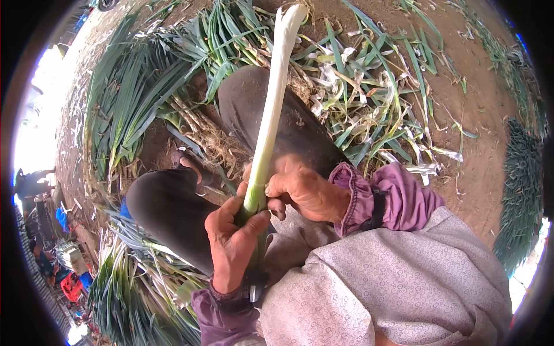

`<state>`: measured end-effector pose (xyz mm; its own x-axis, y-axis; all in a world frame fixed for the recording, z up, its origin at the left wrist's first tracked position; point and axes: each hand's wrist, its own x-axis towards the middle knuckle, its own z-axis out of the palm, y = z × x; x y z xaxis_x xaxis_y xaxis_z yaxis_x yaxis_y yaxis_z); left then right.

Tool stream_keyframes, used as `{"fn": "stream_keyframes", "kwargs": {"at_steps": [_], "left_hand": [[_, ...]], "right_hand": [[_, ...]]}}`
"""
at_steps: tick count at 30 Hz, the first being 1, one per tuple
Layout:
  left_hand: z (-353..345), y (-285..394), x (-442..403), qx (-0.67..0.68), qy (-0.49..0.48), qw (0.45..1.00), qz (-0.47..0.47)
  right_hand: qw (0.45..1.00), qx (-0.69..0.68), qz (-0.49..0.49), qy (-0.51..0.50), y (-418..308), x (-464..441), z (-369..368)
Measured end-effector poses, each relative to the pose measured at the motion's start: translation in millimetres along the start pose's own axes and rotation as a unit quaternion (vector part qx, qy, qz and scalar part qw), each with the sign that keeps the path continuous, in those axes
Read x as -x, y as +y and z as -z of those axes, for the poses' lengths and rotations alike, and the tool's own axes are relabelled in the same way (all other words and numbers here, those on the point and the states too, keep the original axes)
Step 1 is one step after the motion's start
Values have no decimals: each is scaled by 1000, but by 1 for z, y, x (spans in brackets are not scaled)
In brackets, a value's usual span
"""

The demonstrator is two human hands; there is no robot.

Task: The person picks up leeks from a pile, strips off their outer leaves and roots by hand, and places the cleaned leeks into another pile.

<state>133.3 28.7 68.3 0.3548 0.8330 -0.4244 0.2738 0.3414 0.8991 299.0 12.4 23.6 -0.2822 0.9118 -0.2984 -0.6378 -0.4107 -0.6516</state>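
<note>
A long leek point(270, 124) stands upright in front of me, its white end at the top and its green part low. My left hand point(234, 236) is wrapped round the green lower part, with the thumb across it. Beside the stalk, my right hand point(306, 190) is closed, its thumb and curled fingers against the leek's right side just above my left hand. Some of the right fingers are hidden behind the stalk.
Leafy leeks point(135, 86) with roots lie at the upper left, more leeks point(130, 288) at the lower left. Peeled leaves point(369, 92) litter the soil at the upper right. A green pile point(519, 190) lies far right. People and a red crate point(71, 286) are at the left edge.
</note>
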Motion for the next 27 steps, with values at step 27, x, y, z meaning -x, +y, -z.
{"fn": "stream_keyframes", "kwargs": {"at_steps": [27], "left_hand": [[10, 16, -9, -23, -9, 999, 34]], "right_hand": [[935, 271, 222, 59, -3, 1, 2]]}}
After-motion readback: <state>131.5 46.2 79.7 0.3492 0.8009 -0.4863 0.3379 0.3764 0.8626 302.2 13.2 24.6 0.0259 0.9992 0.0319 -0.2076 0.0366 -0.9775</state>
